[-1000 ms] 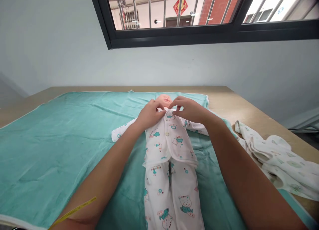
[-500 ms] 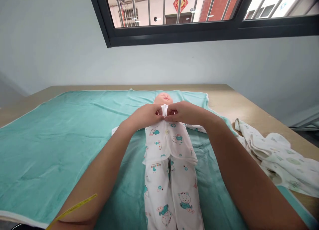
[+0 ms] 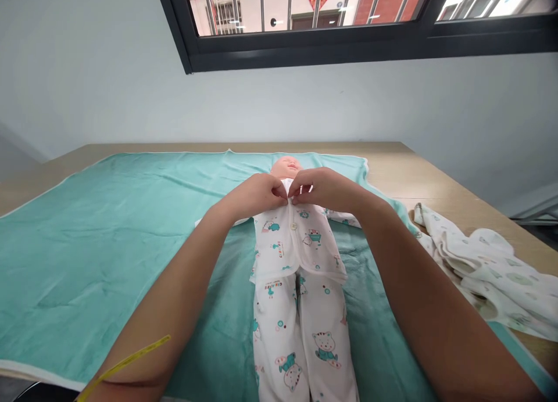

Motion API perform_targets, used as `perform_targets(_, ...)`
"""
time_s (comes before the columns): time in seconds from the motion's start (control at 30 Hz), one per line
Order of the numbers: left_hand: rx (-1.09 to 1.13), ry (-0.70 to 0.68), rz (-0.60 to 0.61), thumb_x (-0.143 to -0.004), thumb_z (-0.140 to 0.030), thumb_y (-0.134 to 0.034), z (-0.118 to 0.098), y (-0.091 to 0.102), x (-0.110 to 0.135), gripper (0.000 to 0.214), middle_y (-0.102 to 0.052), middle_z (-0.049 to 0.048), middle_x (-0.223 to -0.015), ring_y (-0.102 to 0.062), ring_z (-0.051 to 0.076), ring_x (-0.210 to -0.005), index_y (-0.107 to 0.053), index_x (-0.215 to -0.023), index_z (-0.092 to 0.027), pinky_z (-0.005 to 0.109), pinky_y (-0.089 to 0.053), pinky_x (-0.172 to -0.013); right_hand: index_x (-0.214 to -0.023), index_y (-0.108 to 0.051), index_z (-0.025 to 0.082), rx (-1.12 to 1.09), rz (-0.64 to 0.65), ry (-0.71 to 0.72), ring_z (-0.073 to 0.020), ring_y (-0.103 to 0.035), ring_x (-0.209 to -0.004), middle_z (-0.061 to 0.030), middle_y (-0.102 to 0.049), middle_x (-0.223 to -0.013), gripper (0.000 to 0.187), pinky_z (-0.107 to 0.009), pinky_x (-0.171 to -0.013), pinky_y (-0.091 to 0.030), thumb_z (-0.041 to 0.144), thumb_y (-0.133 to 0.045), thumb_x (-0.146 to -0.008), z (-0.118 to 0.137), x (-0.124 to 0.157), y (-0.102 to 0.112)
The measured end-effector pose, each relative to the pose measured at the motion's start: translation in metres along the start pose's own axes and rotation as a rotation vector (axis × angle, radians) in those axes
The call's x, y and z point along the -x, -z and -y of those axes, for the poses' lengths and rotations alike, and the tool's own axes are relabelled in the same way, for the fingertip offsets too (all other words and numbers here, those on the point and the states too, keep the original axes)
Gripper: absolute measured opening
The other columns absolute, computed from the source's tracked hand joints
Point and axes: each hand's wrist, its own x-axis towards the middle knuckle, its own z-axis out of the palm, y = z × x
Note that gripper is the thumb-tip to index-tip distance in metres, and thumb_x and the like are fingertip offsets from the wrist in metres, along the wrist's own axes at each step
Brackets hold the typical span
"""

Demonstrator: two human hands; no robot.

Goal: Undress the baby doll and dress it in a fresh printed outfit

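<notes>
Printed baby jacket (image 3: 300,251): lies mid-view on the baby doll (image 3: 284,167), whose head is at its 12 o'clock, the front edges drawn together.
Left hand (image 3: 257,193): at the jacket's 11 o'clock, grip pinched on cloth just below the neckline.
Right hand (image 3: 329,188): at 1 o'clock, thumb and fingertips pinching the facing edge.
Front edges: we judge they could meet unevenly if one side is pulled higher; a hard tug might drag the doll towards 6 o'clock or ruck the teal blanket (image 3: 108,245) beneath.
Neckline: our fingers cover it, so we cannot tell whether any fastener there is engaged.
Chest button (image 3: 293,226): visible below our hands, but its fastening is too small to judge.
Sleeves: one (image 3: 346,218) shows partly at 2 o'clock; our left forearm (image 3: 183,286) hides nearly all the other.
Matching trousers (image 3: 281,332): at 6 o'clock, lower legs cut off.
Leaf-print cloths (image 3: 505,274): bunched at 3 o'clock on the bench (image 3: 396,172), their shape unclear.
</notes>
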Motion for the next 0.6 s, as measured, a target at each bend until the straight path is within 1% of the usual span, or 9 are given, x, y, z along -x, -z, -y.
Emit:
perform_targets(0.07,0.060,0.012,0.041,-0.075,-0.032,-0.059,-0.001,0.002,0.001,0.014,-0.063,0.0012,-0.070,-0.050,0.014,-0.058,-0.069,-0.071,-0.023,0.029,-0.035,-0.052,-0.082,-0.075,0.029,0.012,-0.015,-0.018,-0.0156,-0.060,-0.077,0.0008,-0.069,-0.087,0.011,-0.028,-0.064,-0.044,0.032,-0.066,-0.078,0.000,0.000,0.000)
perform_targets(0.2,0.167,0.047,0.122,-0.076,-0.039,-0.061,-0.005,0.003,0.004,0.025,-0.058,0.0020,-0.065,-0.048,0.013,-0.057,-0.062,-0.060,-0.021,0.028,-0.036,-0.051,-0.079,-0.074,0.027,-0.004,0.039,0.003,-0.0150,-0.058,-0.074,0.0005,-0.069,-0.084,0.012,-0.028,-0.061,-0.041,0.037,-0.067,-0.078,0.001,0.002,0.002)
perform_targets(0.3,0.200,0.071,0.113,-0.074,-0.040,-0.064,-0.009,0.000,0.004,0.027,-0.052,0.0009,-0.061,-0.045,0.013,-0.055,-0.058,-0.056,-0.020,0.027,-0.034,-0.051,-0.072,-0.072,0.025,0.021,0.051,0.036,-0.0142,-0.056,-0.071,0.0005,-0.067,-0.080,0.016,-0.028,-0.060,-0.039,0.039,-0.067,-0.078,0.003,0.002,0.002)
perform_targets(0.4,0.226,0.082,0.100,-0.072,-0.036,-0.064,-0.009,-0.003,0.004,0.025,-0.048,0.0003,-0.059,-0.042,0.012,-0.053,-0.057,-0.055,-0.020,0.027,-0.032,-0.050,-0.069,-0.072,0.025,0.055,0.018,0.056,-0.0130,-0.053,-0.068,0.0012,-0.064,-0.074,0.013,-0.028,-0.060,-0.036,0.033,-0.066,-0.078,0.005,0.002,0.001)
perform_targets(0.5,0.289,0.119,0.092,-0.071,-0.031,-0.065,-0.006,-0.003,0.003,0.020,-0.050,0.0008,-0.060,-0.044,0.011,-0.053,-0.057,-0.056,-0.020,0.027,-0.033,-0.049,-0.070,-0.073,0.026,0.082,-0.022,0.099,-0.0120,-0.050,-0.065,0.0021,-0.060,-0.068,0.013,-0.028,-0.061,-0.034,0.027,-0.064,-0.079,0.008,0.003,0.000)
perform_targets(0.6,0.386,0.144,0.100,-0.068,-0.028,-0.067,0.000,-0.001,0.001,0.017,-0.052,0.0010,-0.062,-0.049,0.012,-0.057,-0.058,-0.056,-0.019,0.027,-0.039,-0.053,-0.068,-0.073,0.025,0.098,-0.049,0.152,-0.0118,-0.047,-0.063,0.0022,-0.057,-0.064,0.017,-0.029,-0.062,-0.033,0.024,-0.061,-0.080,0.010,0.003,0.000)
